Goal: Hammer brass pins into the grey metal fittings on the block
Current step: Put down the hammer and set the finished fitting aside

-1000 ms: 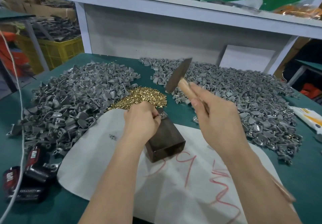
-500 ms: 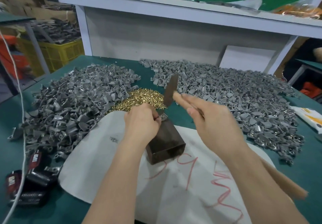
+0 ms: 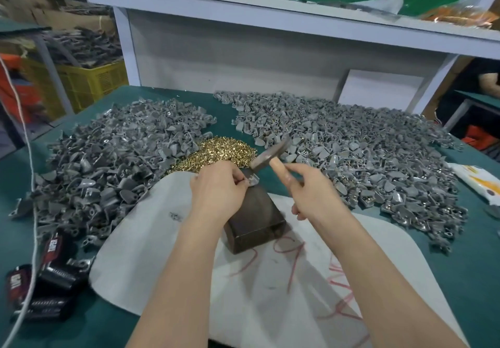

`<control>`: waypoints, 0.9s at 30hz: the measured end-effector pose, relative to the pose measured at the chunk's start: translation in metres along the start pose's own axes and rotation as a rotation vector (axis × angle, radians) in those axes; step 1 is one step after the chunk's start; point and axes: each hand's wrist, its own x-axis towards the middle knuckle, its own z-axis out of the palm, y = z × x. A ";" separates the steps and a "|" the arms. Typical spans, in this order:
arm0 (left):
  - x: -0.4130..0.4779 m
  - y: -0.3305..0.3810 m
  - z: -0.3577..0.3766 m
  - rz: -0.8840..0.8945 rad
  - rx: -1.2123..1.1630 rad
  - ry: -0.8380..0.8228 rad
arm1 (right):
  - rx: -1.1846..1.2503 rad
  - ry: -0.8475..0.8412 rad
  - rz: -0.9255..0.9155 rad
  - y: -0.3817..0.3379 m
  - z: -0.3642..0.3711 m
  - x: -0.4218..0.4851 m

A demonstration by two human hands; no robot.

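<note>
One grey fitting (image 3: 253,180) sits at the dark block's (image 3: 255,220) far top edge, pinched in the left hand's (image 3: 216,189) grip, right hand's (image 3: 316,196) grip round a hammer (image 3: 270,154) just above it; block on white sheet (image 3: 151,244) over green desk (image 3: 470,272), fitting heaps (image 3: 108,163) both sides; pin not discernible.

Left hand (image 3: 216,193) covers most of the grey fitting (image 3: 253,180) and part of the block (image 3: 257,220) top; whether a brass pin sits in the fitting cannot be told. Hammer (image 3: 272,155): head motion-blurred, handle largely hidden in the right hand (image 3: 316,198). White sheet (image 3: 162,253) cut off by lower edge.
</note>
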 end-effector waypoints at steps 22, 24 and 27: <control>0.005 0.003 -0.006 -0.058 -0.540 0.249 | 0.202 0.284 -0.141 -0.057 0.007 0.059; 0.004 0.003 -0.012 -0.106 -0.713 0.404 | 0.120 0.358 0.001 -0.064 0.000 0.074; 0.001 0.005 -0.024 -0.088 -0.879 0.618 | -0.159 0.108 -0.123 -0.092 0.031 0.071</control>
